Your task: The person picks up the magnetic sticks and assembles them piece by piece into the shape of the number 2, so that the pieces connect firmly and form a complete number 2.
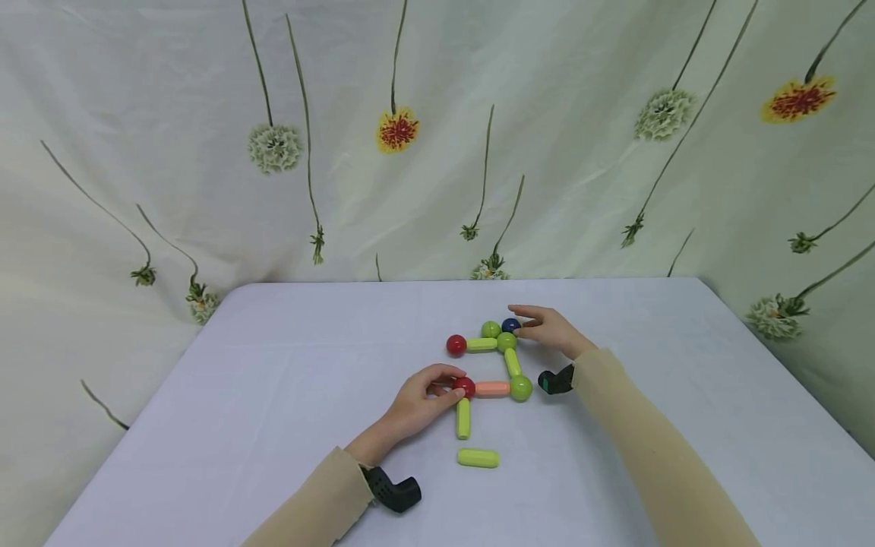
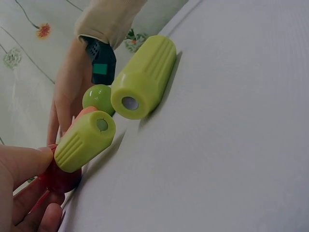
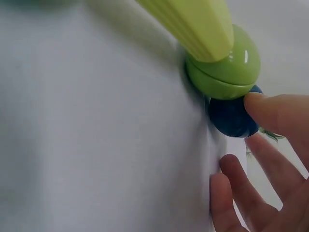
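My left hand [image 1: 420,399] grips a red ball [image 1: 464,387], thumb on the near side and fingers around the far side. A yellow-green stick [image 1: 463,419] extends from this ball toward me, and an orange stick [image 1: 492,389] joins it to a green ball [image 1: 521,388]. From there another yellow-green stick [image 1: 513,363] leads to a second green ball [image 1: 506,342]. My right hand [image 1: 550,332] holds a dark blue ball [image 3: 231,117] between thumb and finger, against that green ball. Its other fingers are spread near the table.
A third green ball [image 1: 491,329] sits beside the blue one. A yellow-green stick [image 1: 481,344] runs left to another red ball [image 1: 456,346]. One loose yellow-green stick [image 1: 478,457] lies nearer me on the white table [image 1: 273,365]. A floral cloth [image 1: 437,190] hangs behind.
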The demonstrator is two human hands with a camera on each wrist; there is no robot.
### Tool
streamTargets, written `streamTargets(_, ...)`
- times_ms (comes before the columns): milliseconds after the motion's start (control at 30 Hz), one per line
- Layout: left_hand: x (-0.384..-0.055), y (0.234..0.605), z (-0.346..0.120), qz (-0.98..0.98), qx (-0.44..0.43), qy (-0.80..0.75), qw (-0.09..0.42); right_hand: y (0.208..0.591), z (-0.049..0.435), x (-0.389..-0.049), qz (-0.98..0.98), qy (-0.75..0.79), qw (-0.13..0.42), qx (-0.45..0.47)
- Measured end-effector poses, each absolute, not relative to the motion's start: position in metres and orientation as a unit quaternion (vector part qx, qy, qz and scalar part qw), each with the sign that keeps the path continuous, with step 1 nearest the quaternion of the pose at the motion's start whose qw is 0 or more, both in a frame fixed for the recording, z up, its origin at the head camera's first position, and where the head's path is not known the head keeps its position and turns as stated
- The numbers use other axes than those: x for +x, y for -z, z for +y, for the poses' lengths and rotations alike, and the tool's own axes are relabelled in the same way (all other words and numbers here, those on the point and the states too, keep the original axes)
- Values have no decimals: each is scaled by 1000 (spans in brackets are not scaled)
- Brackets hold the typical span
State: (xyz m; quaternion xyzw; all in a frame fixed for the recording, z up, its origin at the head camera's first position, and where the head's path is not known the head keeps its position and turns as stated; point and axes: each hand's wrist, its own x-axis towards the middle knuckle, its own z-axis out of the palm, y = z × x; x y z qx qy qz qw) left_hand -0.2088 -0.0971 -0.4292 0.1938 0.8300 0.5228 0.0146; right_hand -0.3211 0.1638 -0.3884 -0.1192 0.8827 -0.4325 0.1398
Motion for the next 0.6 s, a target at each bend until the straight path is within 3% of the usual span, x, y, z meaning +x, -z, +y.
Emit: streamTargets(600,-208,427,-98,829,196,-524,12,392,162,-319,898,402,110,-141)
